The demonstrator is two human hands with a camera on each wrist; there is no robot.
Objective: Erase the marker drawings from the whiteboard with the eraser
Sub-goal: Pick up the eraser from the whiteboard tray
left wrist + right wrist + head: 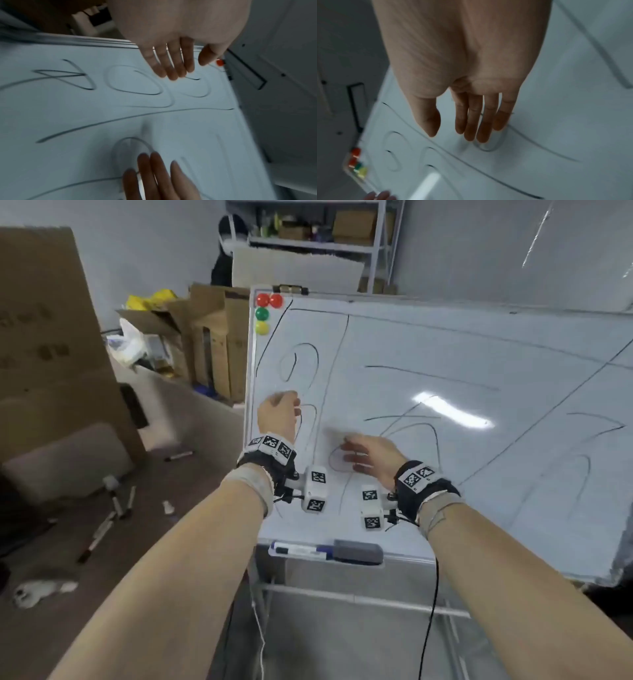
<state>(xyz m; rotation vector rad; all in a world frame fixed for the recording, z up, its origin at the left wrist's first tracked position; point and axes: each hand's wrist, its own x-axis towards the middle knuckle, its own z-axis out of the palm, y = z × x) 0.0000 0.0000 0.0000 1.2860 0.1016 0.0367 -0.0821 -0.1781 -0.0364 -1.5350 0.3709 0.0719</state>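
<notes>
A whiteboard (445, 364) on a stand carries black marker lines and loops over most of its face. The grey eraser (358, 552) lies on the tray under the board's left part, beside a blue-capped marker (301, 550). My left hand (279, 409) is raised in front of the board's left edge, fingers straight and empty, as the left wrist view shows (173, 70). My right hand (359, 455) hovers over a drawn loop lower down, fingers extended and empty, also seen in the right wrist view (471, 128). Neither hand touches the eraser.
Red, green and yellow magnets (265, 313) sit at the board's top left corner. Cardboard boxes (212, 344) stand left of the board. Several markers (116, 508) lie scattered on the brown floor. A metal shelf (315, 231) stands behind.
</notes>
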